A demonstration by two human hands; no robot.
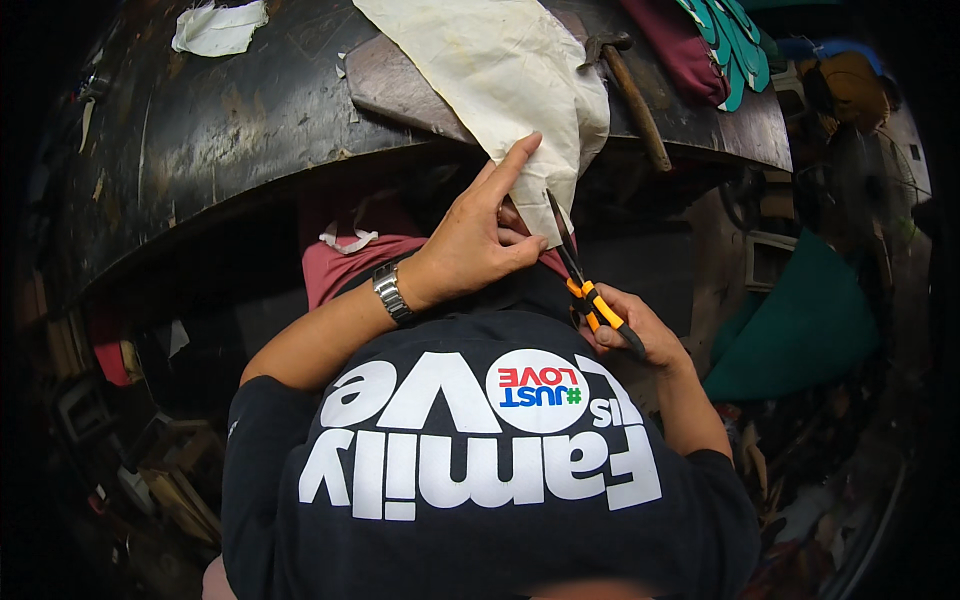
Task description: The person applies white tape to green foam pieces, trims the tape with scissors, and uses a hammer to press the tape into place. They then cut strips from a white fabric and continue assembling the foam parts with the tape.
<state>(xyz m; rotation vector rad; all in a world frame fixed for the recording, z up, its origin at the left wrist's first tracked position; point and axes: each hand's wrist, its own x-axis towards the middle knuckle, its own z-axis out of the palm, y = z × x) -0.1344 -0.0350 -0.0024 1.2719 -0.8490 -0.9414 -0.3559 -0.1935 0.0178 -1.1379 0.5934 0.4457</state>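
Note:
A cream piece of cloth (510, 75) drapes off the far table's edge toward me and narrows to a point. My left hand (475, 235) grips it near its lower end, thumb in front, index finger stretched up along it, other fingers partly hidden behind. In my right hand (645, 330) are scissors (610, 310) with orange-and-black handles and dark blades. Their blades point up and away from me, at the cloth's right lower edge just right of my left fingers. One blade lies over the cloth's face; part of the other is hidden.
The dark, worn table (200, 130) curves across the far side. On it are a brown board (405, 90), a wooden-handled hammer (638, 105), a white scrap (220, 28) and maroon cloth (680, 55) beside teal pieces (740, 60). Green material (800, 325) lies at right.

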